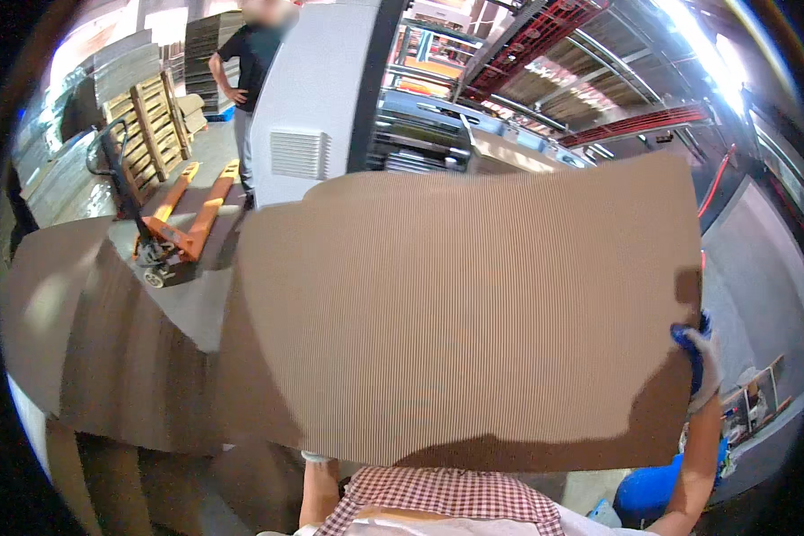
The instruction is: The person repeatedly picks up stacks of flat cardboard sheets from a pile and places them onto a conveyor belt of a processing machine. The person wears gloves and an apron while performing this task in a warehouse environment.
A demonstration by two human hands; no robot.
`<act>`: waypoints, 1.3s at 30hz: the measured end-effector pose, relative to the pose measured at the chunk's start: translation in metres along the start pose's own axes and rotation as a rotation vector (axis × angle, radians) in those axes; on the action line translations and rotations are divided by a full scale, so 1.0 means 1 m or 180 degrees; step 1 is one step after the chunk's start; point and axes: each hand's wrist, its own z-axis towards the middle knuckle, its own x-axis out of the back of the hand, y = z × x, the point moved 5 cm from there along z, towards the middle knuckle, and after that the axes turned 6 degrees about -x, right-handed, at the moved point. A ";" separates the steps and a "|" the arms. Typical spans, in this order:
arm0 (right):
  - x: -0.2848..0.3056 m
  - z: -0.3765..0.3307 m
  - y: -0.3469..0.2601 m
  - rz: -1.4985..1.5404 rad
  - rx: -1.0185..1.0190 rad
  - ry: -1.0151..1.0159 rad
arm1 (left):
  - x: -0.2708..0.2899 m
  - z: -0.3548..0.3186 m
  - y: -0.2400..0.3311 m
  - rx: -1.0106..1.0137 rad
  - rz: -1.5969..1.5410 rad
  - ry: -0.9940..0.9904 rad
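A large sheet of brown corrugated cardboard [482,313], its fine ridges running up and down, spreads in front of me. My right hand [701,362], in a white and blue work glove, grips the sheet's right edge with its fingers wrapped round it. Only the wrist and glove cuff of my left hand [318,457] show at the sheet's near edge; its fingers are hidden beneath the cardboard. To the left, more brown cardboard sheets [134,357] lie in a stack, partly covered by the held sheet's left side.
Beyond the stack stands an orange pallet jack [188,228]. A person in dark clothes [252,71] is near a white machine housing [308,98]. Wooden pallets [147,121] and stacked sheets are at far left. A blue drum-like object [648,491] sits below my right arm.
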 end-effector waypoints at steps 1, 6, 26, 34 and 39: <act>0.015 0.008 0.017 -0.0153 -0.0177 -0.0005 | -0.003 0.000 -0.017 0.0060 0.0011 0.0001; 0.063 0.020 0.036 0.0077 -0.0501 0.0006 | -0.050 0.010 -0.091 0.0041 0.0110 -0.0016; 0.242 0.445 0.232 0.0626 0.0371 -0.1109 | -0.395 0.322 -0.274 -0.0913 0.0443 -0.1087; 0.163 0.697 0.203 0.1932 -0.0697 -0.0543 | -0.461 0.503 -0.313 -0.4350 0.6315 -0.1264; 0.111 0.827 0.243 0.1049 -0.0992 -0.1154 | -0.477 0.572 -0.348 -0.3019 0.4045 -0.1084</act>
